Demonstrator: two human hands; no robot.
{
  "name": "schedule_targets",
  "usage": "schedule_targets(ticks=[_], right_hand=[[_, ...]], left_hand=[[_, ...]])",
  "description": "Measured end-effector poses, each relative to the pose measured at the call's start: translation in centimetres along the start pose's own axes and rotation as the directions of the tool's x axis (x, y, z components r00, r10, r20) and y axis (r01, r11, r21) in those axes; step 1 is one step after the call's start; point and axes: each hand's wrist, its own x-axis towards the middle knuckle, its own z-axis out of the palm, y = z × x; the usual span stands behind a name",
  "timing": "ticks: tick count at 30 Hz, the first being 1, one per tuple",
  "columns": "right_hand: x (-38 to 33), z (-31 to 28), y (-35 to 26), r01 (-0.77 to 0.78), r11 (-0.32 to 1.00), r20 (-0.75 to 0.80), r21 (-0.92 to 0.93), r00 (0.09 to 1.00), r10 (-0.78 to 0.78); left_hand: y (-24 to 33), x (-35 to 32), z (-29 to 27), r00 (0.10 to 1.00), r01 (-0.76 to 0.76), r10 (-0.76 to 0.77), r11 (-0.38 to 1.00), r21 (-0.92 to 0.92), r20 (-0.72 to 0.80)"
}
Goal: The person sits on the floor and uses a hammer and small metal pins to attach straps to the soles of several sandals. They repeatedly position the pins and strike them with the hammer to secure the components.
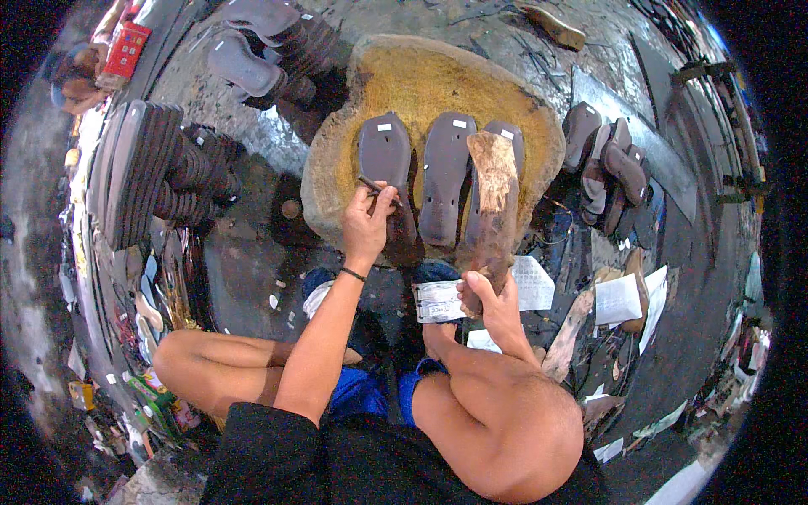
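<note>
Pinching the thin dark rod (368,182) in your left hand (365,222) and gripping the wooden club (495,181) in your right hand (498,308), well apart, you have 3 dark soles (444,172) ahead on the wood block (421,74), long axes pointing away, your left hand nearer to the leftmost sole (384,153).

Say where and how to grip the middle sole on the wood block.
Probably pinch the middle sole by the side edges of its near end, coming from the person's side: it lies flat, that end close to the block's rim, and the wooden tool crowds its right.
</note>
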Motion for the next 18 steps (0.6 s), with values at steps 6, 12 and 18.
schedule_targets(ticks=[6,12,18], right_hand=[[-3.3,-1.2,-7.6,0.393,0.919,0.104,0.003,0.914,-0.392],[-0.3,-0.8,-7.3,0.811,0.585,0.240,-0.009,0.570,-0.786],[0.3,-1.3,1.7,0.242,0.930,0.367,-0.278,0.921,-0.131]], left_hand=[[0.9,-1.0,1.3,0.979,-0.194,0.204,0.890,0.413,0.021],[-0.5,-1.1,1.1,0.930,-0.360,0.354,0.824,0.438,0.100],[-1.2,1.0,0.4,0.936,-0.340,0.264,0.852,0.398,0.234]])
